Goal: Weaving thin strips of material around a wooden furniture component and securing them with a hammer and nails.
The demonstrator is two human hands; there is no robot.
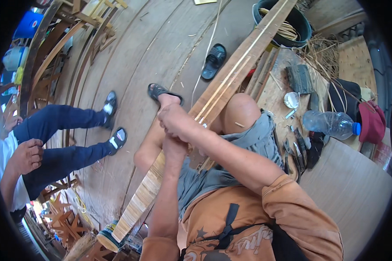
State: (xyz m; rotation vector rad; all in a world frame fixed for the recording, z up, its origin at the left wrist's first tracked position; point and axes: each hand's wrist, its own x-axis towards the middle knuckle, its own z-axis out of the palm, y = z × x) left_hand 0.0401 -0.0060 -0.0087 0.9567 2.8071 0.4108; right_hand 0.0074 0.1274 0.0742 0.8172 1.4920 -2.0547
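A: Head view: where is the board (pixel 244 58), and what is gripped?

B: It runs from the centre toward 1 o'clock, past the bare knee (pixel 240 114). The right hand (pixel 173 119) overlaps the left hand (pixel 175 145) at the centre; what they hold, and how tightly, cannot be told.

A: What could go wrong?

B: Being long, the board could pivot under uneven pressure; the hands could then slip toward the knee.

A: And the counts?

B: One board; one pale slat (pixel 141 198) toward 7; one bucket (pixel 305 26) between 1 and 2; one loose sandal (pixel 214 63) past 12; one clear bottle (pixel 331 125) and one red cap (pixel 372 122) near 3. Tools (pixel 299 145) past 3 overlap, uncountable.
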